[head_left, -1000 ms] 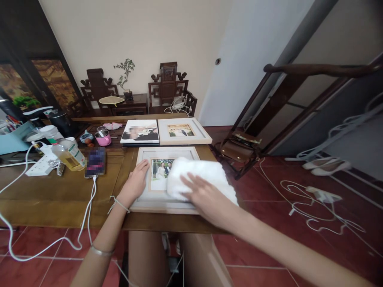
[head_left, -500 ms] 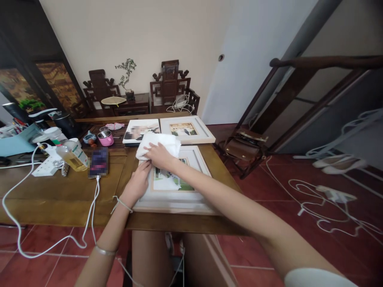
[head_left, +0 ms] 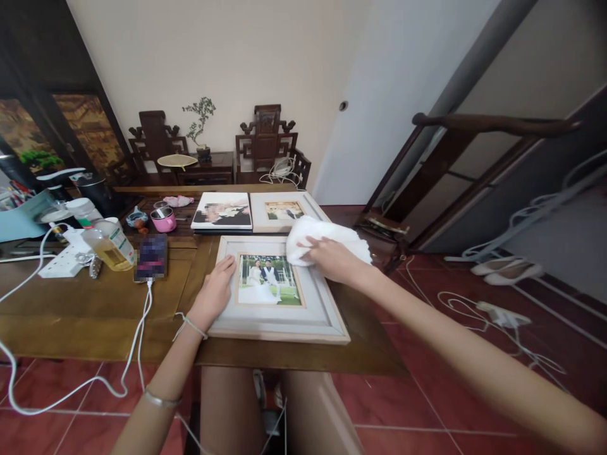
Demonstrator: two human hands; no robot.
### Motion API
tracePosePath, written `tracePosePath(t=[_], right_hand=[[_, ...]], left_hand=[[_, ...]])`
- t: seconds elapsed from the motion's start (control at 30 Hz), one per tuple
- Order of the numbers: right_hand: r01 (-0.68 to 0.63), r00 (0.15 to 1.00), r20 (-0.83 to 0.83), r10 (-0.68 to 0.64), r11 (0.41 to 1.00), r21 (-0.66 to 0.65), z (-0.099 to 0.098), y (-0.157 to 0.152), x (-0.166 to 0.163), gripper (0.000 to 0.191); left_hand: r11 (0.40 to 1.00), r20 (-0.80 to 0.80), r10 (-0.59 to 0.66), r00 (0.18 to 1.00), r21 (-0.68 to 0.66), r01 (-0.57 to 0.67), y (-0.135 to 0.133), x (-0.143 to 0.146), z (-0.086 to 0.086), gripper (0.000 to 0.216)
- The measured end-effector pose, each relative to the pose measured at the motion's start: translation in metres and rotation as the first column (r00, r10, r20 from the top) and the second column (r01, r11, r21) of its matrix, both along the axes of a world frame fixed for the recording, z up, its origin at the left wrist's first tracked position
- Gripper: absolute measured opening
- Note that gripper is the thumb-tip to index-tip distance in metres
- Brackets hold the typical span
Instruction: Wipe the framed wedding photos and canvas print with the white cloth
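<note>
The right hand point(head_left: 332, 259) grasps a white cloth point(head_left: 327, 235), fingers bunched into its folds, and presses it down at the frame's point(head_left: 277, 323) far right corner. Part of the cloth spills past the frame's right rim. The left hand point(head_left: 215, 292) lies open and flat, holding nothing. Its palm is on the frame's left rim and its fingertips reach the edge of the picture inside. A thin string loops the left wrist, and a bangle sits further up that arm. The frame is pale, lies face up and flat on the table point(head_left: 95, 303), and its near rim runs just inside the table's near edge. Its picture shows two figures on grass. Just beyond the frame's far rim lie a second frame point(head_left: 279, 212) and, to the left of that one, a print point(head_left: 222, 210), side by side and touching. Left of the frame, near but apart, a phone point(head_left: 152, 256) lies face up with a white cable point(head_left: 142, 316) running from it over the table's near edge. Further left of the frame stand a bottle point(head_left: 111, 246) of yellow liquid and a power strip point(head_left: 59, 265). A pink pot point(head_left: 162, 219) sits beyond the frame's far left corner. Well behind the frame, a dark carved chair point(head_left: 266, 142) stands against the wall.
</note>
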State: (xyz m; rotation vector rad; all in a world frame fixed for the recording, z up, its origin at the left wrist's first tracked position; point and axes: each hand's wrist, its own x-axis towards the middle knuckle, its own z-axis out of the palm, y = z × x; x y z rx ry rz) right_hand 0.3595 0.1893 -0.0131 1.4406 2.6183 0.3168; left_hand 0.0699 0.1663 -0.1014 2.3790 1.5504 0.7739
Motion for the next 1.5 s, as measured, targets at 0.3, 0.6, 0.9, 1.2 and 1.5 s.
tracePosePath(t=[0.3,0.6,0.9,1.2,1.5], right_hand=[[-0.263,0.931,-0.319,0.176,0.931,-0.255,0.009,-0.132,0.003,0.063],[-0.078,0.989,-0.136,0.059,0.987,-0.139,-0.007,-0.072,-0.036,0.06],[-0.054,0.998,-0.026,0.054,0.998,-0.031,-0.018,-0.007,-0.057,0.048],[-0.214,0.973,-0.177,0.149,0.871,-0.443,0.033,-0.13,-0.049,0.057],[-0.091,0.988,-0.132,0.078,0.992,-0.089,-0.021,-0.047,-0.076,0.05]], left_hand=[[1.0,-0.005,0.013,1.0,-0.005,-0.013,0.002,0.001,-0.003,0.063],[1.0,-0.033,-0.007,0.999,-0.016,0.007,0.0,0.0,0.004,0.063],[0.999,-0.009,0.021,1.0,-0.036,-0.022,-0.003,0.002,0.007,0.06],[1.0,0.014,-0.002,1.0,0.013,0.001,0.001,0.001,-0.001,0.063],[1.0,-0.02,-0.011,1.0,-0.006,0.011,0.002,0.0,0.002,0.06]])
